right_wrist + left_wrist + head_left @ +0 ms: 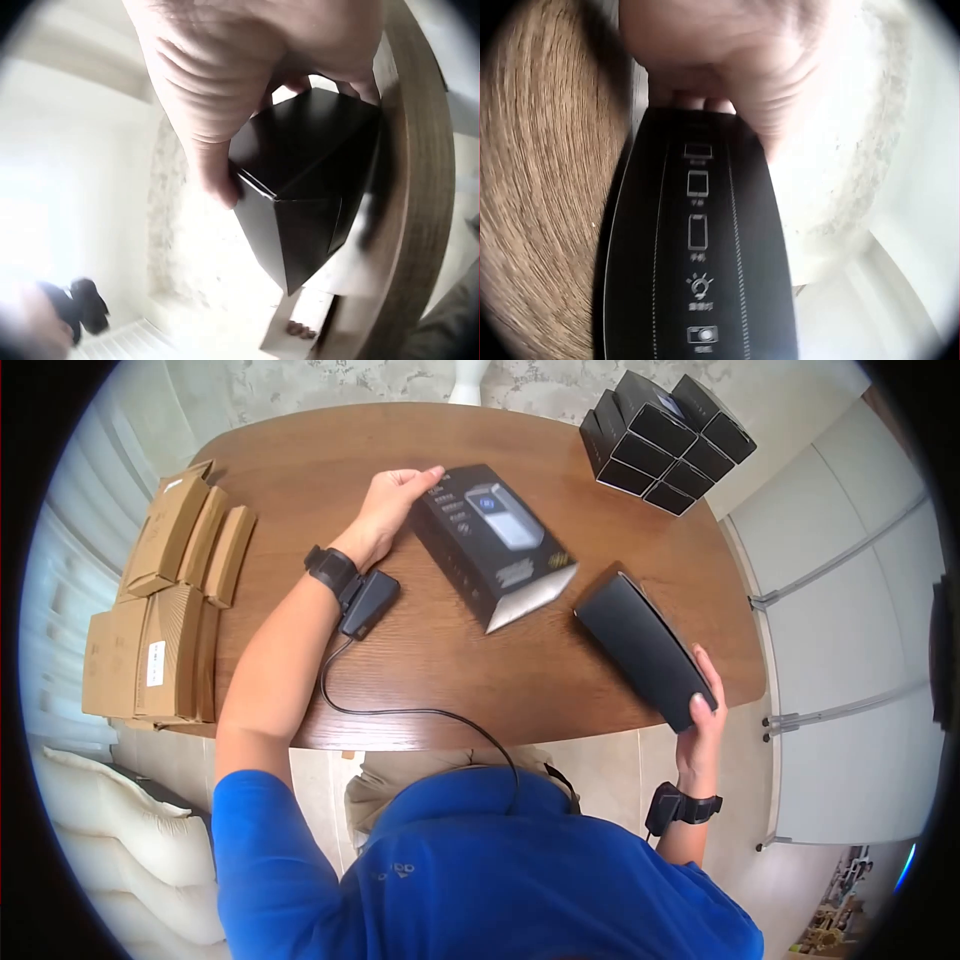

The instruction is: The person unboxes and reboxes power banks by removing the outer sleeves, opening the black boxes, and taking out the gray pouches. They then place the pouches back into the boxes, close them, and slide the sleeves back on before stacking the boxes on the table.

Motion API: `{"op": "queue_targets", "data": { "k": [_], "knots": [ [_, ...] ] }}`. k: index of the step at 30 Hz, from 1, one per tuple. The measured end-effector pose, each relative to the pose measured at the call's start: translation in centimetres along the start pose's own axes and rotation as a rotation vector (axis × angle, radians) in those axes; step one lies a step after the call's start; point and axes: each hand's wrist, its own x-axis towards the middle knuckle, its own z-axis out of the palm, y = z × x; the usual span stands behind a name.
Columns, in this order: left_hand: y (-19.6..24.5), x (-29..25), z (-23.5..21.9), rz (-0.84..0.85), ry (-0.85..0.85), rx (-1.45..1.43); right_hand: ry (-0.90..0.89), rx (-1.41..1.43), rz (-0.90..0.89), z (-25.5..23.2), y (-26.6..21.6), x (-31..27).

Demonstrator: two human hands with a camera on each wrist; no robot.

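Note:
My left hand (385, 510) grips the far corner of a black printed box sleeve (490, 535), thumb on top. The sleeve lies slanted over the table, with a picture of a device on its upper face and a pale inside showing at its near end. White line icons run down its side (697, 232) in the left wrist view. On the right, my right hand (705, 705) holds a plain black box (640, 645) by its near end, thumb on one side. Its far end points toward the sleeve, a short gap apart. In the right wrist view the black box (307, 150) hangs tilted beneath the palm.
Brown cardboard boxes (165, 630) are stacked along the table's left edge. Several black boxes (670, 445) stand piled at the back right corner. A cable (400, 710) runs from the left wrist device across the table's front edge (340, 745).

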Motion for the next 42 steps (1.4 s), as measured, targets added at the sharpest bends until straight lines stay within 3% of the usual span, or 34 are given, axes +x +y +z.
{"op": "queue_targets", "data": {
  "k": [2,4,8,11,12,14,26,31,34,36,42],
  "knots": [
    [0.0,0.0,0.0,-0.008,0.037,-0.019,-0.002,0.483,0.196,0.6,-1.0,-1.0],
    [0.1,0.1,0.0,-0.010,0.064,-0.025,0.004,0.510,0.183,1.2,-0.5,-1.4],
    [0.0,0.1,0.2,-0.019,0.079,-0.007,0.042,0.366,0.060,3.0,-1.0,-1.2],
    [0.1,0.0,0.2,-0.024,0.095,-0.031,0.030,0.118,-0.197,3.3,-0.7,-0.7],
    [0.1,0.0,0.2,-0.029,0.095,-0.046,0.029,0.117,-0.197,3.4,-0.9,-0.7],
    [0.1,0.1,0.3,-0.029,0.089,-0.038,-0.020,-0.219,-0.402,4.0,-1.5,-0.9],
    [0.4,-0.4,0.6,-0.063,-0.050,0.002,0.001,-0.209,-0.312,6.4,-1.0,-0.2],
    [0.6,-1.0,2.0,0.040,-0.026,0.108,-0.171,-0.348,-0.393,7.8,-2.0,1.5],
    [0.3,-1.2,3.0,0.045,-0.223,-0.009,-0.321,-0.432,-0.440,9.9,-2.6,1.8],
    [0.2,-2.3,4.7,0.098,-0.271,0.137,-0.318,-0.352,-0.449,12.1,-2.7,2.3],
    [1.2,-2.8,4.9,0.006,-0.289,-0.001,-0.269,-0.392,-0.405,12.3,-2.4,3.2]
  ]
}}
